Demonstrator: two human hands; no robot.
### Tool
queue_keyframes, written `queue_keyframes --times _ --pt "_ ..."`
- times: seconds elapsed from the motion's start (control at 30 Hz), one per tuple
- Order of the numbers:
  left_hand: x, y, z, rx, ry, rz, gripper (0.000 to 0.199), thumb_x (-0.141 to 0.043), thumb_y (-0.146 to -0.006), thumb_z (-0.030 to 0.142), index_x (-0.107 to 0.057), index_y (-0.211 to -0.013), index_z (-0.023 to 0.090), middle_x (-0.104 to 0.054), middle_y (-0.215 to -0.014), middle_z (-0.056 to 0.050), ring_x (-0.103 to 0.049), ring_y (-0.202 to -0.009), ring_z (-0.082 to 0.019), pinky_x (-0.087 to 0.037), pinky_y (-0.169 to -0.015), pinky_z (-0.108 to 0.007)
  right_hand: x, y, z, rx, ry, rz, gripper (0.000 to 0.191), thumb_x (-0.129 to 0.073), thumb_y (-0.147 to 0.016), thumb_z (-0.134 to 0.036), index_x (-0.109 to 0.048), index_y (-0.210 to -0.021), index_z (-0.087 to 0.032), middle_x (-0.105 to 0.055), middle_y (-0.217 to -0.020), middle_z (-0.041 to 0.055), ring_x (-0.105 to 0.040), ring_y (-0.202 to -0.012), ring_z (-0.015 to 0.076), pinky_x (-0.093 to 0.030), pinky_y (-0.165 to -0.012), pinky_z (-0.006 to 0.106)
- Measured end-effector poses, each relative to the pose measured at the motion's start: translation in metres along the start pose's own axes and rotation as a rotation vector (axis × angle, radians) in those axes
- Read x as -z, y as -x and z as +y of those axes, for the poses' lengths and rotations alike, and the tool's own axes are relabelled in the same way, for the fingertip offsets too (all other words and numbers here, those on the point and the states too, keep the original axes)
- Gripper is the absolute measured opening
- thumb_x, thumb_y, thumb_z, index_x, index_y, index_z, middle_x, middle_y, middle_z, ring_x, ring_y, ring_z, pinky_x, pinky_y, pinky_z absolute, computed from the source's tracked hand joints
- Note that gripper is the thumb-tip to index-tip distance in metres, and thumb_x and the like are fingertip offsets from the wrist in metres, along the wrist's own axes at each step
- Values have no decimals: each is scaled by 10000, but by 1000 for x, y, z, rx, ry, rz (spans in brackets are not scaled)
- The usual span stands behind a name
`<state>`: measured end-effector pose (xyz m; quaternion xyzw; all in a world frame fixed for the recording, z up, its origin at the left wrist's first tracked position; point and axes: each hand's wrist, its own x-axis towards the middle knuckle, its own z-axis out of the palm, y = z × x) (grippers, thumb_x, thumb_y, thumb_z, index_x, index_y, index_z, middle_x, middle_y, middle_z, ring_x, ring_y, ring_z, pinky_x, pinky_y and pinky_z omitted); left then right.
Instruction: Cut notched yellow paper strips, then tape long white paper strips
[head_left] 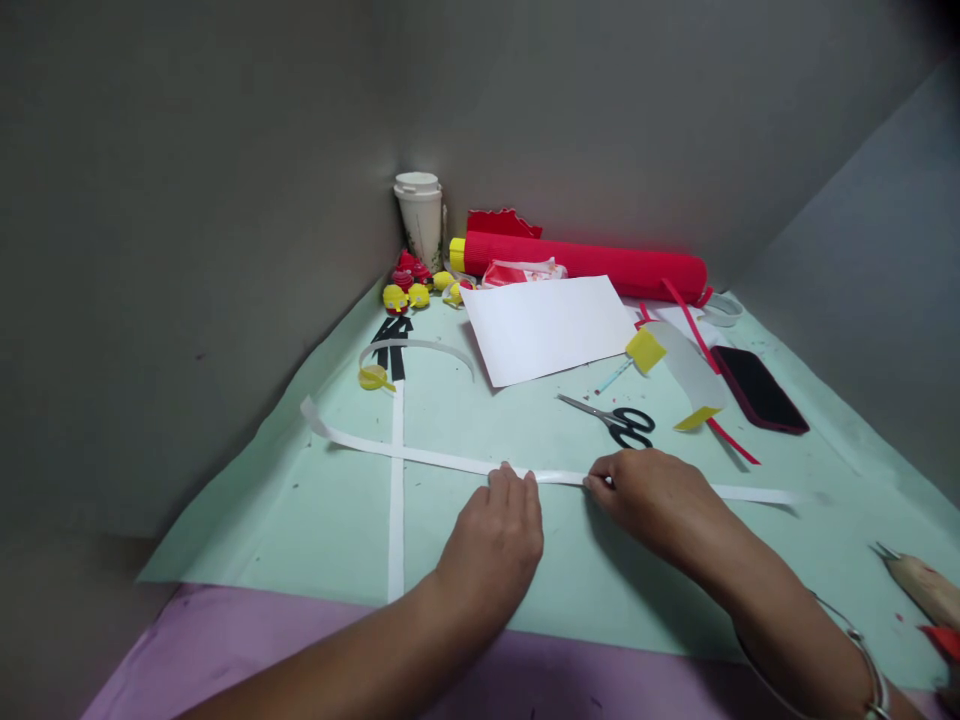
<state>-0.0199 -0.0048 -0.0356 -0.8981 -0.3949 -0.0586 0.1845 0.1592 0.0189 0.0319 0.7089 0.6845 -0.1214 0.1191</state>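
A long white paper strip [450, 461] runs sideways across the table, its left end curling up. My left hand [501, 520] bends its fingers together over the strip's middle and holds it against the surface. To the right, my right hand [645, 490] pinches the same strip between thumb and fingers, its right end trailing out past the wrist. A second white strip [396, 540] lies lengthwise and crosses it left of my hands. Scissors [619, 420] with black handles lie just beyond my right hand.
A white sheet [551, 330], a red paper roll [585, 262] and a lidded cup [420, 215] are at the back. Black strips [391, 348] and small yellow figures [396, 297] sit back left. A phone [759, 388] lies right; a pointed tool [919, 580] is near the right edge.
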Motion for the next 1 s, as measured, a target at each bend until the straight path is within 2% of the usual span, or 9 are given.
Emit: queue_keyframes --times 0.37,0.7,0.83,1.0 --pt "2 1 4 -11 -35 -94 487 -478 -821 49 -557 -1301 64 -638 -1203 -245 -634 -1050 -285 -533 -725 -333 1 -1 1 -2 -20 -12 298 -468 -859 -272 -749 -771 -233 -728 -727 75 -654 -701 231 -288 -521 287" --pt "1 -1 5 -1 -16 -37 472 -517 -836 90 -559 -1305 55 -642 -1153 -291 -647 -999 -326 -526 -688 -352 1 -4 4 11 -27 -13 302 -468 -866 -303 -764 -829 -263 -733 -749 66 -648 -701 230 -307 -530 288" --pt "3 -2 6 -8 -14 -59 473 -506 -850 99 -551 -1319 57 -624 -1163 -321 -652 -984 -346 -524 -679 -369 1 -6 5 12 -32 -19 298 -469 -864 -296 -766 -855 -272 -735 -757 61 -646 -703 227 -314 -537 287" --pt "3 -4 8 -1 -39 -79 498 -492 -841 85 -542 -1337 80 -625 -1154 -330 -659 -974 -361 -522 -670 -362 -1 -5 6 19 -28 -17 316 -454 -864 -298 -761 -794 -272 -733 -731 58 -640 -677 229 -301 -525 299"
